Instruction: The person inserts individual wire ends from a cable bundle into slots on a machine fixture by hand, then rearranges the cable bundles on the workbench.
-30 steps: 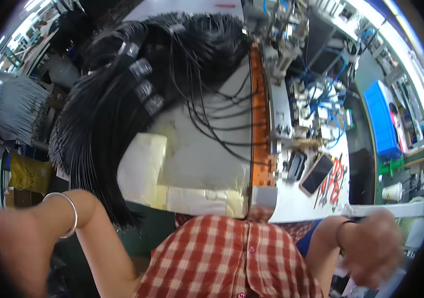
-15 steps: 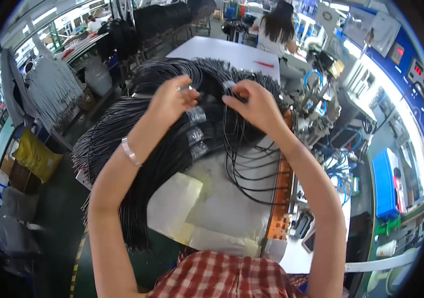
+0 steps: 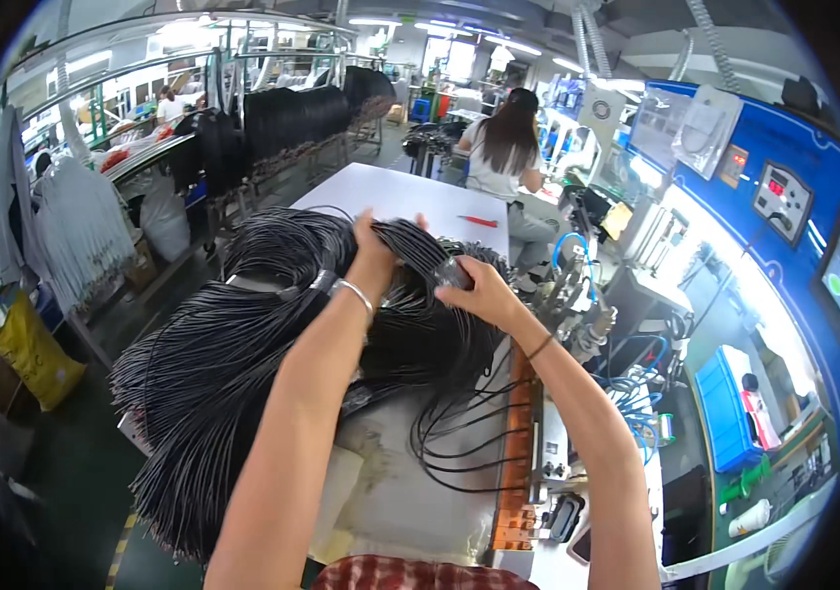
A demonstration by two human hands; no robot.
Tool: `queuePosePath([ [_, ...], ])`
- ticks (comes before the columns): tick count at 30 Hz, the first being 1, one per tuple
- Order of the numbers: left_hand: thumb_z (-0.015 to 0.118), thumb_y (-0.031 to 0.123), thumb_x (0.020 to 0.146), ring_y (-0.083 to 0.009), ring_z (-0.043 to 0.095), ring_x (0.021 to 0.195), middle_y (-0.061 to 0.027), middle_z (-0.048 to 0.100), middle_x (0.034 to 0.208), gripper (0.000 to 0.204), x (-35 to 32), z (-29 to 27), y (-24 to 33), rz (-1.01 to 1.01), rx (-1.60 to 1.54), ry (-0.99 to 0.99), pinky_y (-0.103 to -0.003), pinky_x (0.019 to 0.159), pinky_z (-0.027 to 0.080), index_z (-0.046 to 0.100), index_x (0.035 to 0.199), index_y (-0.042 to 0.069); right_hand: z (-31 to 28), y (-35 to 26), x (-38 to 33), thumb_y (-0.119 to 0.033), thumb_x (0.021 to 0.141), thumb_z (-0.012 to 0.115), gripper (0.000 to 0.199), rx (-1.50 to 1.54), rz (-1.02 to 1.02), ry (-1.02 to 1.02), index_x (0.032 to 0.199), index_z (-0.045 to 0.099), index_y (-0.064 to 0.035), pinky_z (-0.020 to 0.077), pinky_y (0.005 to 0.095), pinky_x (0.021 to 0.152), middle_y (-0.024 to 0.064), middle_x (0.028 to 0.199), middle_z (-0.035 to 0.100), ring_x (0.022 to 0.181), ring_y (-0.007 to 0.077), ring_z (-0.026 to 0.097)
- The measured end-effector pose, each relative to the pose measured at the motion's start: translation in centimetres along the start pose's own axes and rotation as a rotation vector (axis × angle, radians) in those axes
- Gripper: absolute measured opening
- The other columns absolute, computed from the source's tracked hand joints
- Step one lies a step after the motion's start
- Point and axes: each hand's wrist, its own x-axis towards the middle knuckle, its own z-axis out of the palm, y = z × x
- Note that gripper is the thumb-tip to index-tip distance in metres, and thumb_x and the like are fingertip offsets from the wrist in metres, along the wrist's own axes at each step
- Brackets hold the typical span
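Both hands grip one bundle of black cables (image 3: 406, 239), lifted slightly over the far part of the table. My left hand (image 3: 373, 254) is closed round its left part, with fingertips showing beyond the cables. Farther right, my right hand (image 3: 482, 292) is closed on the same bundle at a shiny clear wrap (image 3: 452, 273). A large heap of black cables (image 3: 213, 344) spreads over the table to the left, its many ends hanging past the edge. Several loose cables (image 3: 430, 433) curve from below my right hand to an orange strip (image 3: 515, 472) along the table's right side.
A red pen-like object (image 3: 479, 220) lies on the white far tabletop (image 3: 366, 192). Machinery with blue tubes (image 3: 577, 256) stands to the right, near a blue bin (image 3: 728, 408). A co-worker (image 3: 507, 147) sits beyond the table. Black cable coils (image 3: 292, 123) hang on a rack at back left.
My hands have closed on the cable bundle and raised it; the left hand was above the heap before. The view has tilted up, showing more of the room.
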Motion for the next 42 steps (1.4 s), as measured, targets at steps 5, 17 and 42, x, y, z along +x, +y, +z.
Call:
queuePosePath([
  [5, 0.045, 0.049, 0.084, -0.0308, 0.058, 0.085, -0.0195, 0.057, 0.100, 0.056, -5.3, 3.2, 6.8, 0.248, 0.381, -0.284, -0.042, 0.080, 0.048, 0.051, 0.103, -0.003, -1.9, -0.4, -3.3, -0.015, 0.065, 0.074, 0.054, -0.187, -0.165, -0.138, 0.109, 0.049, 0.0040, 0.0441, 0.0251, 0.065, 0.0085, 0.082, 0.059, 0.073, 0.0104, 0.054],
  [17, 0.050, 0.032, 0.089, -0.0227, 0.052, 0.111, -0.0089, 0.058, 0.117, 0.036, -42.4, -7.4, -1.0, 0.512, 0.076, 0.357, -0.040, 0.101, 0.035, 0.057, 0.112, 0.006, 9.7, 0.7, -3.3, -0.052, 0.058, 0.075, 0.087, -0.794, -0.789, -0.146, 0.130, 0.042, -0.0171, 0.0402, 0.0412, 0.088, 0.0130, 0.123, 0.049, 0.111, 0.0293, 0.049],
  [42, 0.065, 0.008, 0.076, -0.0257, 0.064, 0.082, -0.0115, 0.066, 0.088, 0.012, -34.1, 7.1, -3.4, 0.602, 2.405, -0.484, -0.030, 0.070, 0.050, 0.064, 0.085, 0.001, 9.6, 0.3, -2.5, -0.041, 0.071, 0.067, 0.057, -1.040, -0.690, 0.330, 0.115, 0.052, -0.0076, 0.0422, 0.0379, 0.085, 0.0113, 0.115, 0.052, 0.110, 0.0295, 0.048],
])
